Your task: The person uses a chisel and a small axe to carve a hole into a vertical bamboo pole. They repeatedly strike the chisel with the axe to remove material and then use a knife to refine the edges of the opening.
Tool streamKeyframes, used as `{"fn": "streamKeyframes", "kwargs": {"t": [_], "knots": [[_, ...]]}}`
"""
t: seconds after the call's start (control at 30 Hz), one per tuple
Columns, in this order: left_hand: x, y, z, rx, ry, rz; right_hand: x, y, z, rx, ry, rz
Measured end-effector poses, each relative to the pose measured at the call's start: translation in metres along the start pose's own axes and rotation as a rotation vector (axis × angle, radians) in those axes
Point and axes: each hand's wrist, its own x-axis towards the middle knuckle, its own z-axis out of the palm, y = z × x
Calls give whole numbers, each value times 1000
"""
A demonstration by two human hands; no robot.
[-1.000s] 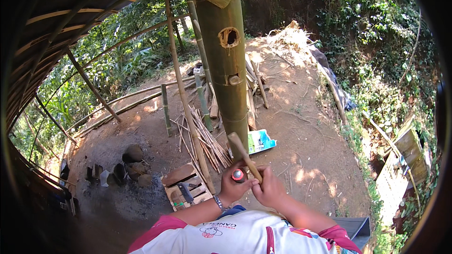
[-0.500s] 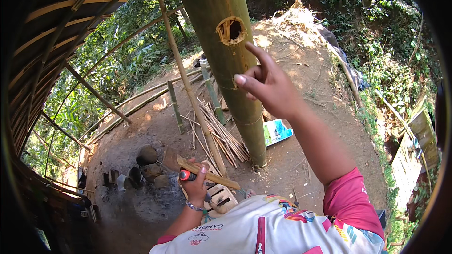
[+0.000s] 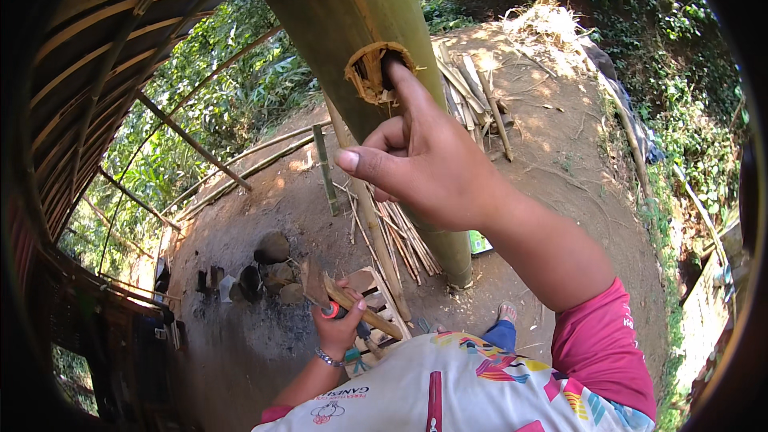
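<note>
Head view shows a thick green bamboo post (image 3: 376,72) rising from bare brown dirt ground (image 3: 552,160), with a rough round hole (image 3: 374,72) cut into its side, the rim frayed and pale. Curved bamboo roof ribs (image 3: 104,72) arch over the left side, and leafy green bushes (image 3: 208,104) fill the space behind them.

At the foot of the post lies a bundle of thin split bamboo strips (image 3: 404,236), fanned out on the ground, with a small wooden slatted crate (image 3: 376,292) just beside it. A few dark rounded stones (image 3: 272,248) sit to the left of the crate.

Raised in front of the post, the right hand (image 3: 424,164) has its index finger stretched out, the tip pushed into the hole; the other fingers are curled in and the thumb sticks out to the left, so this hand grips nothing.

Lower down, the left hand (image 3: 340,328) is closed around a short bamboo stick and a tool with a red-and-dark handle (image 3: 340,304), held together near the crate. A beaded bracelet (image 3: 326,358) circles that wrist.
</note>
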Motion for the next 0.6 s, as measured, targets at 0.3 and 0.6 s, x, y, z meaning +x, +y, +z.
{"fn": "streamKeyframes", "kwargs": {"t": [0.3, 0.6], "knots": [[-33, 1, 59, 10, 93, -77, 29, -9, -28, 290, -325, 134], [-53, -19, 91, 140, 84, -34, 13, 18, -25, -8, -89, -231]]}}
